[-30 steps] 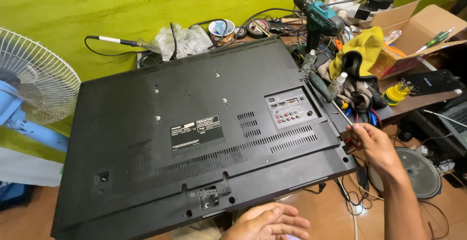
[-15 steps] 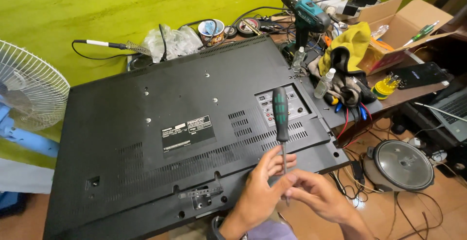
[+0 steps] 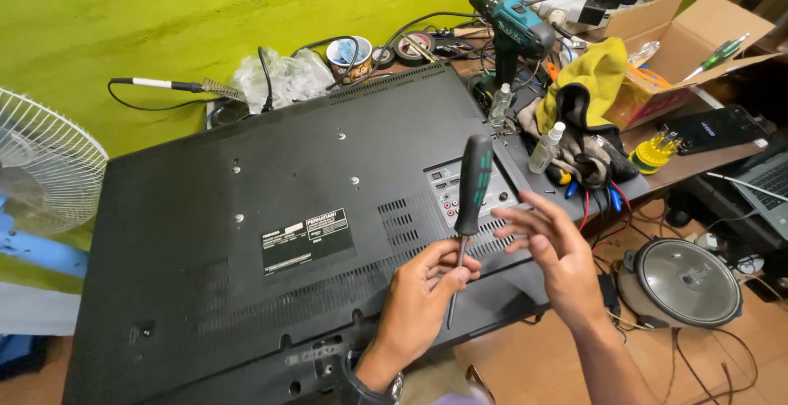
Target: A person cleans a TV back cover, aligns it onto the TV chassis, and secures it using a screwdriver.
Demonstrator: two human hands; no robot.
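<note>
A large black flat television (image 3: 271, 233) lies face down on a table, its back panel with vents, screws, a label and a port panel (image 3: 464, 192) facing up. My left hand (image 3: 419, 298) grips a screwdriver (image 3: 468, 208) by its metal shaft, the black and green handle pointing up. To the right of the screwdriver my right hand (image 3: 550, 253) hovers over the television's lower right edge, fingers spread and holding nothing.
A teal cordless drill (image 3: 509, 23), small bottles, gloves, a yellow cloth (image 3: 587, 81) and an open cardboard box (image 3: 673, 40) crowd the table's right end. A white fan (image 3: 41, 167) stands at left. A round metal lid (image 3: 685, 282) and cables lie on the floor.
One second ago my right hand was out at the television's right edge and the left hand low at its front. Both hands have since come together and the screwdriver now stands in my left hand.
</note>
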